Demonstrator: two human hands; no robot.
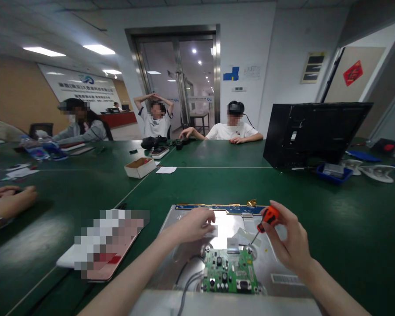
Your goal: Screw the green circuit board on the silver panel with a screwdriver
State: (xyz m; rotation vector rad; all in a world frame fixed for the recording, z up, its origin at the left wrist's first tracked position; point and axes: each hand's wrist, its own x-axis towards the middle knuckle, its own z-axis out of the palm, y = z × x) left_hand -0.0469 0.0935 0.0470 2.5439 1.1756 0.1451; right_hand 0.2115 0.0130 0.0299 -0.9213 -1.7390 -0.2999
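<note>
My right hand (291, 241) grips a small orange-and-black screwdriver (269, 218) between thumb and fingers. Its shaft slants down to the upper right corner of a green circuit board (228, 270), near a mounting hole there. The board lies on the silvery metal back of a flat panel (283, 263), with dark cables at its left and a flat ribbon cable (232, 245) at its top edge. Above the panel's metal, left of the screwdriver, my left hand (197, 224) has its fingers loosely bent and apart, with nothing visible in them. A blue board strip (210, 210) runs along the panel's far edge.
A pink phone-like object (118, 250), partly blurred, lies left of the panel on the green table (217, 184). Farther off are a small open box (140, 167), a black monitor (316, 134) and a blue tray (334, 172). Another person's hands (11, 202) are at far left; several people sit around.
</note>
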